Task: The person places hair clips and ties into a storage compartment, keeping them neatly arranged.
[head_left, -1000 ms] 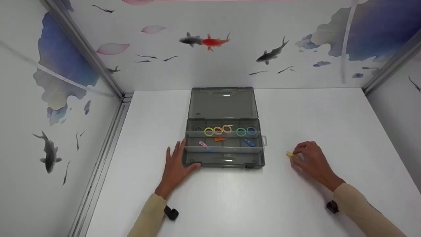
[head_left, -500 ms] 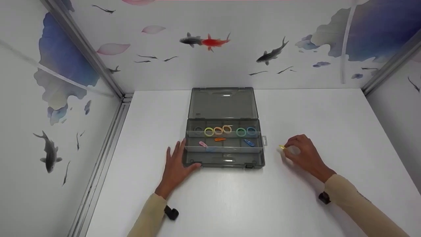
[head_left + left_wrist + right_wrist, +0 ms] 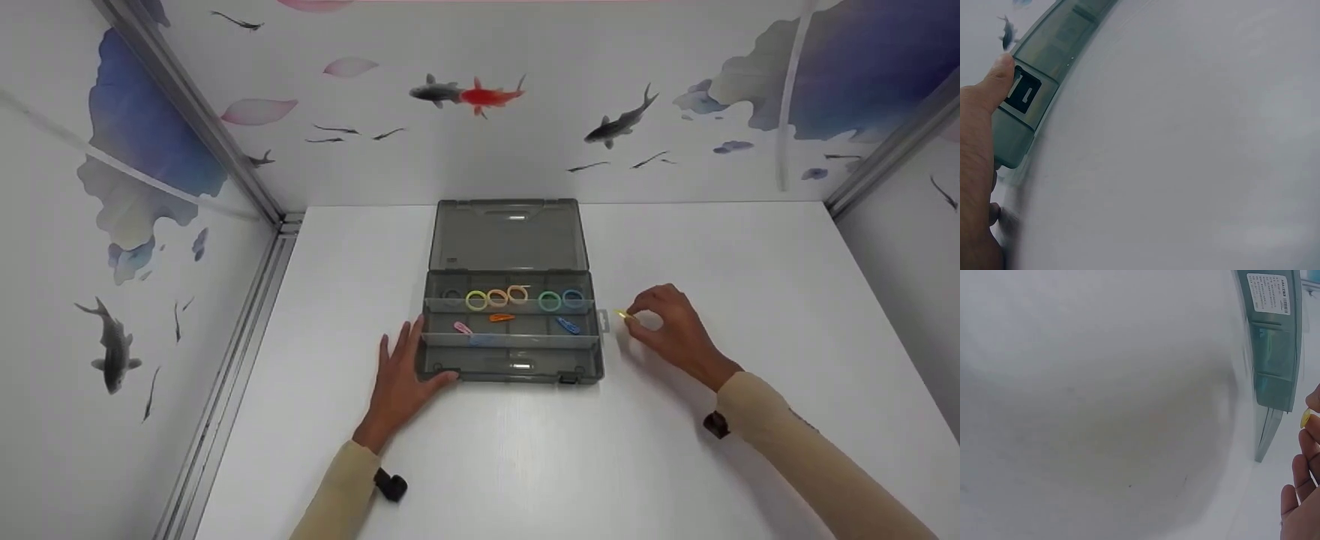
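**Inspector A:** Status of the right hand (image 3: 671, 326)?

**Inspector B:** Its fingertips pinch a small yellow clip (image 3: 622, 314). The clip is off the table (image 3: 750, 247), just beside the right wall of the open grey box (image 3: 510, 371), level with the middle row. The right wrist view shows the clip at the fingertips, close to the box edge but not touching it.

**Inspector A:** And the left hand (image 3: 399, 379)?

**Inspector B:** Spread flat on the table, fingers straight, lying against the front left corner of the box. The left wrist view shows the thumb (image 3: 1002, 76) pressing on the front wall near a latch.

**Inspector A:** Contents of the box?

**Inspector B:** The lid (image 3: 508, 236) lies open behind it. The back row holds coloured rings (image 3: 497, 298) side by side. The middle row holds a pink clip (image 3: 463, 328), an orange clip (image 3: 501, 317) and a blue clip (image 3: 568, 325), apart from one another.
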A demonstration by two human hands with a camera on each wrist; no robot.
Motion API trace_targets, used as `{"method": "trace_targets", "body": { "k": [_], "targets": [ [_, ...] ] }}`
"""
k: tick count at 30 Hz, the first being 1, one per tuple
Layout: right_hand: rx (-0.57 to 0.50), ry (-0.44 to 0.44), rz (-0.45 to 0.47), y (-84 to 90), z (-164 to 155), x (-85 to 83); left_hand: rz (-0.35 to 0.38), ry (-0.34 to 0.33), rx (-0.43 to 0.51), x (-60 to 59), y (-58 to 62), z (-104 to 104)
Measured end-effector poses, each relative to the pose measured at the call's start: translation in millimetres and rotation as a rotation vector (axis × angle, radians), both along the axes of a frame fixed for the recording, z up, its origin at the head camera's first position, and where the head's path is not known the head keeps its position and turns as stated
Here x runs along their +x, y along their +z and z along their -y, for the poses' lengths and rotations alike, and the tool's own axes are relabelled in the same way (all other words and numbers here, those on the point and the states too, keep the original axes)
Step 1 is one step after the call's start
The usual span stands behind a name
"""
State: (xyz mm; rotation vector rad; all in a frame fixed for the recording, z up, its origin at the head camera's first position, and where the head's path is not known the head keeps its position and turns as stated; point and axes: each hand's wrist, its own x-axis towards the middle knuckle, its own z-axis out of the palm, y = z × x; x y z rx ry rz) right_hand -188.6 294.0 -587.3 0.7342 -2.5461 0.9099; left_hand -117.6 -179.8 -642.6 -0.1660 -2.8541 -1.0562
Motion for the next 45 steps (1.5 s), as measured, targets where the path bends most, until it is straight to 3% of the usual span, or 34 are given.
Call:
{"method": "trace_targets", "body": {
  "k": [19, 45],
  "targets": [
    [-0.012, 0.118, -0.001, 14.6, 42, -17.3, 0.005, 0.005, 0.017, 1.2, 0.1, 0],
    [0.035, 0.234, -0.004, 11.8, 90, -20.5, -0.031, -0.027, 0.009, -1.5, -3.4, 3]
  ]
}}
